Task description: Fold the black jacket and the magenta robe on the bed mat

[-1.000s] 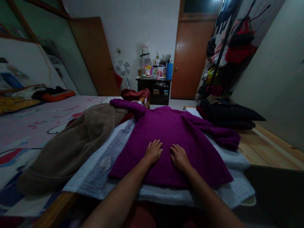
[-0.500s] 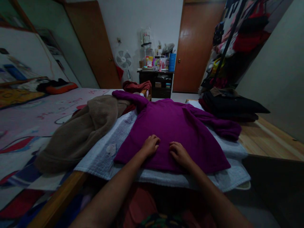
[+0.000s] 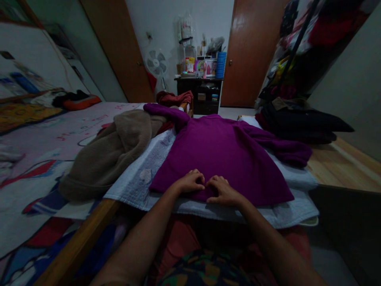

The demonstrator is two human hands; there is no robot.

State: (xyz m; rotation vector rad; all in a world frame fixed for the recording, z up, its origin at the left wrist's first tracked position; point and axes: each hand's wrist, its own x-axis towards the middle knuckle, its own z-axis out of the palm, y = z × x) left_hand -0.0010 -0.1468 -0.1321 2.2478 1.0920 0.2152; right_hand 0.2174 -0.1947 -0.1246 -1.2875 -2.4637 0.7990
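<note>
Above the shirt (image 3: 220, 149), the way is open. Brown cloth (image 3: 110, 153) bulges left; folded clothes (image 3: 303, 122) rise right.

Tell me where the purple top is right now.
In the head view, the purple top lies mid-picture on the pale cloth, the left hand and right hand at its near edge, the brown garment to its left.

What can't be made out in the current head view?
Head view:
Left hand and right hand: whether they pinch fabric; the hands cover the contact.
Pale cloth: its middle, hidden under the purple garment.
Right door: its top, cut off by the upper edge.
Red-and-yellow packet: print too small.
</note>
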